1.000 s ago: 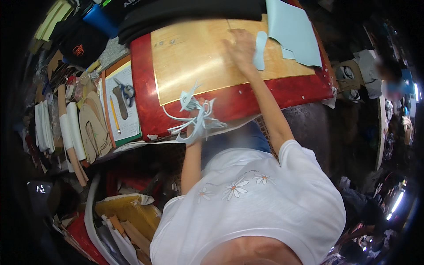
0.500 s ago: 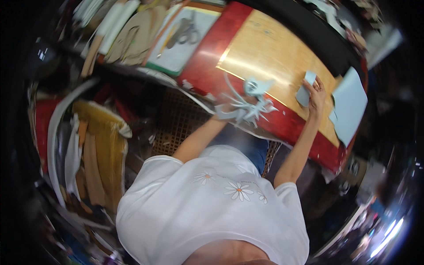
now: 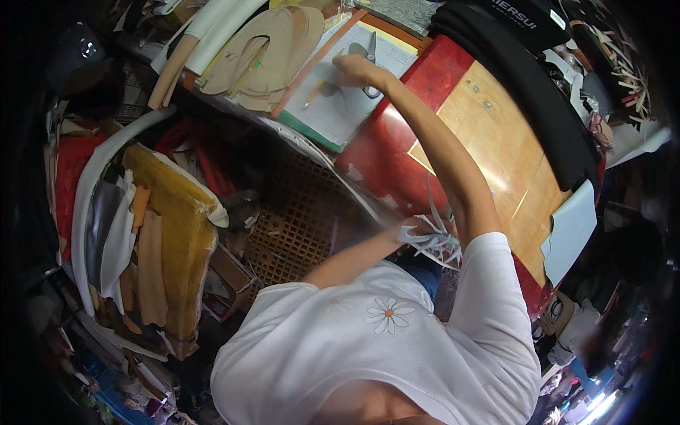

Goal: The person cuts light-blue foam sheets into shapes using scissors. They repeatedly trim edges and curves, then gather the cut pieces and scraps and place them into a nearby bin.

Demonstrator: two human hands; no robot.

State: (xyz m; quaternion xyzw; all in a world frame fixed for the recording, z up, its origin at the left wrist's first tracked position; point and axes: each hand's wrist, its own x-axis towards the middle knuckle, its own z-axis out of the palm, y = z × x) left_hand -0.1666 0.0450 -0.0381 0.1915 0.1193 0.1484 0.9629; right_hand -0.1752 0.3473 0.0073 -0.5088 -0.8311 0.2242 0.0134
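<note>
My right hand (image 3: 359,71) reaches far left across the bench, over a white sheet (image 3: 322,117). Its fingers look curled, and whatever they hold, if anything, is hidden. Beside and partly beneath it are scissors (image 3: 372,48) and a grey rounded piece (image 3: 356,101); a slim yellowish stick (image 3: 312,95) lies nearby. My left hand (image 3: 419,227) is low by the bench's near edge, closed on a bunch of pale blue cut strips (image 3: 438,241). My right upper arm hides part of that bunch.
A wooden board (image 3: 496,134) lies on the red bench top (image 3: 375,159). A pale blue sheet (image 3: 570,230) overhangs its right end. Black rolled material (image 3: 524,92) runs along the back. Beige templates (image 3: 273,49) and rolls (image 3: 219,28) are at far left; a yellow bin (image 3: 170,234) stands below.
My right hand has swung from the board's right side to the white sheet at left. The small pale blue piece it held is no longer plainly visible. My view has turned.
</note>
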